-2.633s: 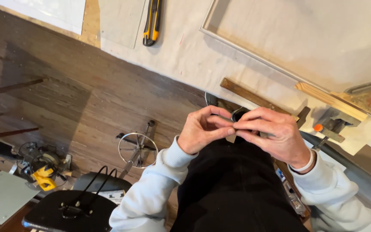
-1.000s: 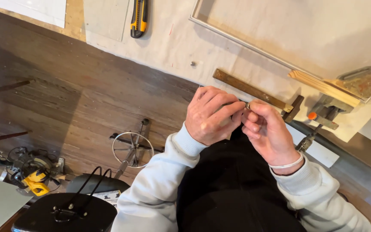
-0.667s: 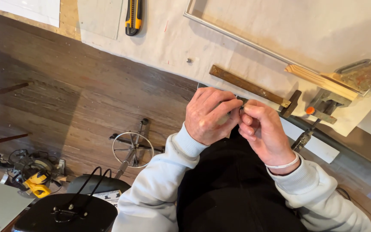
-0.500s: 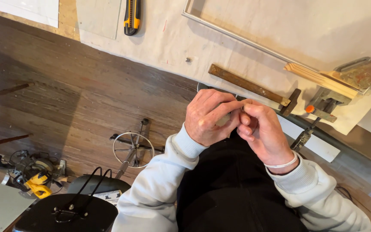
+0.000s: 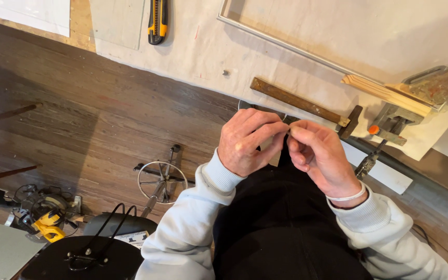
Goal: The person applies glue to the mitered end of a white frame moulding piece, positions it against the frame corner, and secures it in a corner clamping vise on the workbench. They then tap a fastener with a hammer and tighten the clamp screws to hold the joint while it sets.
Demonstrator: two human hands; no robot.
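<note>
My left hand (image 5: 249,141) and my right hand (image 5: 318,155) meet fingertip to fingertip in front of my chest, above my black top. Together they pinch a small pale item (image 5: 287,130) that the fingers mostly hide, so I cannot tell what it is. Both hands hover just short of the near edge of the cloth-covered workbench (image 5: 208,46). A hammer (image 5: 307,106) with a brown wooden handle lies on the bench just beyond my fingers.
A yellow and black utility knife (image 5: 156,21), a small screw (image 5: 225,73), a thin metal frame (image 5: 296,49), a wood strip (image 5: 385,93) and a clamp (image 5: 390,127) are on the bench. On the wooden floor are a wire stand (image 5: 162,179), a yellow power tool (image 5: 45,220) and a black round case (image 5: 84,256).
My hands stay joined in front of my chest while the fingers work at the small item. The view has drifted slightly, so the bench things sit a little lower and left.
</note>
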